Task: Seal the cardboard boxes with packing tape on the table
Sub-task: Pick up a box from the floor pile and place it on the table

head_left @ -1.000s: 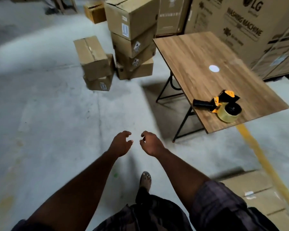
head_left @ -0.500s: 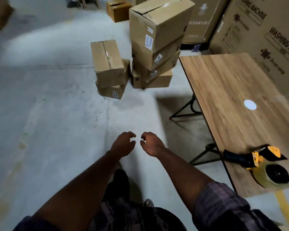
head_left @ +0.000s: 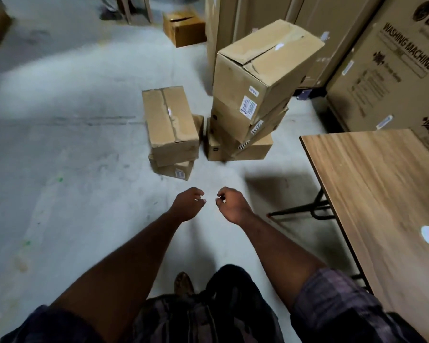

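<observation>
Brown cardboard boxes stand on the concrete floor ahead of me. A small box [head_left: 170, 121] lies on top of another small box [head_left: 174, 169]. To their right rises a leaning stack of boxes, its top box [head_left: 263, 65] tilted with flaps loosely closed. My left hand [head_left: 188, 203] and my right hand [head_left: 229, 203] hang side by side above the floor, a short way in front of the boxes, fingers loosely curled and holding nothing. The wooden table [head_left: 382, 194] is at the right. The tape dispenser is out of view.
Large washing-machine cartons [head_left: 391, 63] line the back right behind the table. Another small box [head_left: 183, 27] sits on the floor at the back. The table's black metal legs [head_left: 312, 210] reach toward the floor at my right. Open concrete floor lies at the left.
I have walked toward the box stacks, which are now closer and larger. The table has slid to the right and the tape dispenser has left the view. Both hands stay the same.
</observation>
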`<state>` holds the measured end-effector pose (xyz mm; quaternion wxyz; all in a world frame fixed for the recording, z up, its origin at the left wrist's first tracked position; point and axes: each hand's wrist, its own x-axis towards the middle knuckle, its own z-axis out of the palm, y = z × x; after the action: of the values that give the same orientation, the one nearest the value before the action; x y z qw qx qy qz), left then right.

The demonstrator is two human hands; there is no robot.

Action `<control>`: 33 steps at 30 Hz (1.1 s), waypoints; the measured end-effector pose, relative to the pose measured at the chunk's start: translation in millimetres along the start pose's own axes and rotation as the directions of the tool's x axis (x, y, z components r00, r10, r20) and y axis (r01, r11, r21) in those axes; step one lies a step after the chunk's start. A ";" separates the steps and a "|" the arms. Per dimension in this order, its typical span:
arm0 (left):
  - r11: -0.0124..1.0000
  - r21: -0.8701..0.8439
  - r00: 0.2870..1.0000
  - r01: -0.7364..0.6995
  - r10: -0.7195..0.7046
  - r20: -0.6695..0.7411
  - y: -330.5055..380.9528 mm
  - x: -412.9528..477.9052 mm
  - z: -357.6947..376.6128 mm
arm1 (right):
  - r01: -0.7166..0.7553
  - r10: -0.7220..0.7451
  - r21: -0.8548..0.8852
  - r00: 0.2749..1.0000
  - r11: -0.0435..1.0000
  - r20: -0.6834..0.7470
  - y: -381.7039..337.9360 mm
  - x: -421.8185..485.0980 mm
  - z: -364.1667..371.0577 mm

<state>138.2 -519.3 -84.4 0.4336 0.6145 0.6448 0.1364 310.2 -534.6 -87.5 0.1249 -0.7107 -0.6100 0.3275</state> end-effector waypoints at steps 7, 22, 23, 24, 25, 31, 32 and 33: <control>0.996 -0.084 0.999 -0.011 0.014 0.035 35.5 122.6 -40.1 | 0.008 -0.010 -0.042 0.999 0.999 -0.044 -18.5 128.9 -43.7; 0.980 -0.197 0.981 -0.034 -0.005 -0.192 191.5 363.7 -115.8 | 0.185 -0.153 0.178 0.972 0.966 -0.179 -74.1 360.5 -178.7; 0.975 -0.215 0.978 -0.055 0.009 -0.209 202.5 375.5 -117.9 | 0.197 -0.152 0.205 0.965 0.959 -0.215 -76.7 370.4 -191.3; 0.969 -0.235 0.974 -0.077 0.023 -0.224 211.9 384.5 -119.4 | 0.214 -0.154 0.231 0.956 0.949 -0.251 -78.2 378.1 -202.5; 0.963 -0.256 0.972 -0.091 0.030 -0.233 221.2 395.1 -120.7 | 0.232 -0.153 0.259 0.944 0.938 -0.292 -79.2 385.5 -215.6; 0.964 -0.195 0.958 -0.181 0.128 -0.255 277.6 450.9 -128.6 | 0.244 0.018 0.388 0.828 0.889 -0.561 -66.7 423.0 -292.0; 0.965 -0.171 0.954 -0.201 0.153 -0.256 283.8 459.3 -129.2 | 0.205 0.074 0.400 0.811 0.893 -0.581 -59.4 428.6 -299.9; 0.964 -0.149 0.952 -0.219 0.177 -0.249 293.6 472.1 -128.3 | 0.163 0.133 0.408 0.784 0.898 -0.606 -49.2 437.2 -309.9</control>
<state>304.9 17.4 14.2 0.3912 0.6154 0.6117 0.3067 481.1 -39.9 37.7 0.4777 -0.7262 -0.4507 0.2036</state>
